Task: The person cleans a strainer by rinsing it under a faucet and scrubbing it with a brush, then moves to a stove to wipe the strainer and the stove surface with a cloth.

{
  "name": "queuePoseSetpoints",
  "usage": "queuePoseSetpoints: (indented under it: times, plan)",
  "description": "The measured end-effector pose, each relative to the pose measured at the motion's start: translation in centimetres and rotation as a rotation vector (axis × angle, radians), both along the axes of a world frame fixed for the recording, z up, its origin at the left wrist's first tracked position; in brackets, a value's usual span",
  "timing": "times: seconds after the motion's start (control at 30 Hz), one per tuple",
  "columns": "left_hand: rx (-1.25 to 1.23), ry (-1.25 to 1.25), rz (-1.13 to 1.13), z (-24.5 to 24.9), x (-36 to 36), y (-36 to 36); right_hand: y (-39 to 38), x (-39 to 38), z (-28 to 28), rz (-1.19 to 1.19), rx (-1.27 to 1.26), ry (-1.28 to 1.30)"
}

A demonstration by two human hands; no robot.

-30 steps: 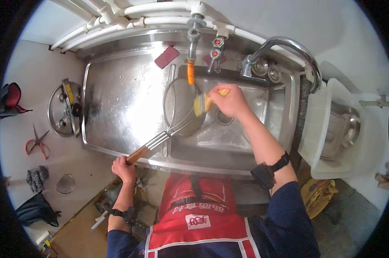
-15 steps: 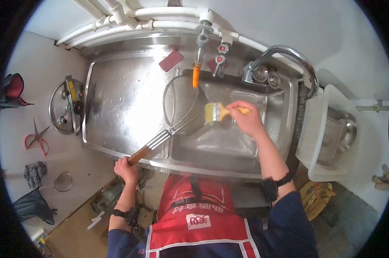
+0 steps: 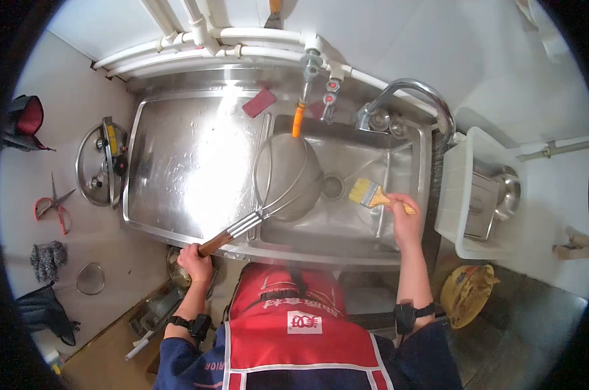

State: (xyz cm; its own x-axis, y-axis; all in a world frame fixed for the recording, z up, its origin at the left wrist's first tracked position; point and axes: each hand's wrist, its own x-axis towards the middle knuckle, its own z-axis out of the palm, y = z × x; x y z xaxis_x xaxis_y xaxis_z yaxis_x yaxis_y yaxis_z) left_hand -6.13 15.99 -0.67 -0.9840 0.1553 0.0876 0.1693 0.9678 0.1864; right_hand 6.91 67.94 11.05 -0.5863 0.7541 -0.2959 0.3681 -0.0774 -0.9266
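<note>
My left hand (image 3: 195,263) is closed round the wooden handle of a large wire-framed mesh strainer (image 3: 294,170) at the sink's front edge. Its round bowl lies across the divider and over the left part of the basin, below the orange tap nozzle (image 3: 298,121). In my right hand (image 3: 405,214) is a flat paintbrush (image 3: 371,192), gripped by its wooden handle. The pale yellow bristles point left over the right side of the basin, apart from the strainer and near the drain (image 3: 333,186).
The steel sink (image 3: 288,250) has a flat drainboard on the left. A maroon scouring pad (image 3: 260,103) lies at its back. A curved faucet (image 3: 431,97) rises back right. To the right stand a white bin (image 3: 452,214) holding metalware and a yellow bucket (image 3: 460,305). Scissors (image 3: 53,207) hang left.
My right hand has moved right and down with the paintbrush, away from the strainer. The strainer's bowl has turned, showing more of its mesh. My left hand keeps its hold; the view has shifted slightly.
</note>
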Motion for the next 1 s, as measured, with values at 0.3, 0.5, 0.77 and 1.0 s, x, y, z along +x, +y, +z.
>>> queuePoseSetpoints:
  times: [0.3, 0.5, 0.77, 1.0]
  plan:
    - [0.061, 0.008, 0.020, -1.3, 0.8, -2.6, -2.1, 2.5, 3.4, -0.029, 0.149, -0.082]
    - [0.037, -0.056, 0.070, -1.7, -0.2, -0.8, -3.8, 3.8, 4.6, -0.053, 0.168, -0.067]
    - [0.041, -0.054, 0.134, -3.3, -1.5, 1.1, -5.8, 6.2, 5.8, -0.110, 0.194, -0.059]
    - [0.053, -0.108, 0.148, -2.6, -1.5, 2.9, -7.3, 7.7, 6.2, -0.160, 0.168, -0.014]
